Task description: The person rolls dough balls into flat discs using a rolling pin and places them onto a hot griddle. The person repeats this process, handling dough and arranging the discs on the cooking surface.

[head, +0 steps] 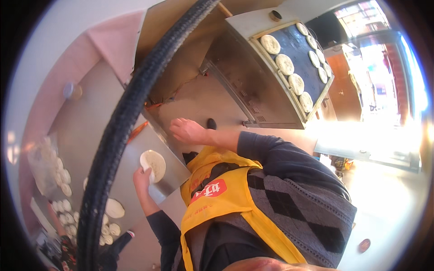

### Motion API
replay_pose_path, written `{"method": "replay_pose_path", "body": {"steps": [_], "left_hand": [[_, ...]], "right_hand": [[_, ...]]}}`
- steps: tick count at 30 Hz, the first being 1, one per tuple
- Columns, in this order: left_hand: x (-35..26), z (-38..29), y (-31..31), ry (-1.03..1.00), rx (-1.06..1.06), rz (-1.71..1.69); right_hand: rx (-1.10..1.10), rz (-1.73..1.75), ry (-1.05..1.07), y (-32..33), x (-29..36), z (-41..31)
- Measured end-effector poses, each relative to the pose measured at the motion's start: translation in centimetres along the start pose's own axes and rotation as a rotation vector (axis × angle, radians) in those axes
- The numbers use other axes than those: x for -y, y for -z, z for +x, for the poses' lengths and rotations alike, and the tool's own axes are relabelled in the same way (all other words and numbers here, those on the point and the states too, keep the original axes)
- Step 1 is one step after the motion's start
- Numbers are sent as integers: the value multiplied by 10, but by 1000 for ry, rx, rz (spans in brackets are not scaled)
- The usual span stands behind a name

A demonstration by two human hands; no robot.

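Note:
My left hand (141, 178) grips the near-left edge of a round, flat piece of dough (157, 165) over the corner of a metal worktable (173, 162). The edge under my fingers is folded up and paler than the speckled face. My right hand (187, 130) hangs over the floor between the worktable and the griddle. Its fingers curl under, so whether anything is inside them is hidden. Another rolled oval of dough (115, 208) lies on the table, beside several coiled dough pieces (110, 230).
A griddle (291, 44) on a metal cabinet carries several round flatbreads (284, 64). A thick black cable or strap (112, 152) crosses the view, hiding part of the table. Another person's arm (57, 220) reaches in at lower left. A plastic bag (42, 166) and a jar (73, 91) sit farther off.

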State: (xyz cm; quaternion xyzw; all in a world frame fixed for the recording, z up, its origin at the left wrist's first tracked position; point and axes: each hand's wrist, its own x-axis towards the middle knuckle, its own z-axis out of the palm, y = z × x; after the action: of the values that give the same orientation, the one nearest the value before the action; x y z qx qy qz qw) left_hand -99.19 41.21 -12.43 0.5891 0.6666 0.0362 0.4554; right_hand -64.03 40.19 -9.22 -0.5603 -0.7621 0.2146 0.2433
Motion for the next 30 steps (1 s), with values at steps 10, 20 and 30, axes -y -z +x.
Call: {"method": "replay_pose_path", "body": {"steps": [10, 20, 30], "left_hand": [[-234, -88, 16, -238, 744, -91], [-540, -80, -129, -711, 877, 447], [-787, -12, -321, -1170, 1151, 817]], "right_hand": [[353, 725, 111, 145, 6, -58], [39, 984, -359, 302, -109, -196], [-628, 766, -725, 422, -242, -276]]}}
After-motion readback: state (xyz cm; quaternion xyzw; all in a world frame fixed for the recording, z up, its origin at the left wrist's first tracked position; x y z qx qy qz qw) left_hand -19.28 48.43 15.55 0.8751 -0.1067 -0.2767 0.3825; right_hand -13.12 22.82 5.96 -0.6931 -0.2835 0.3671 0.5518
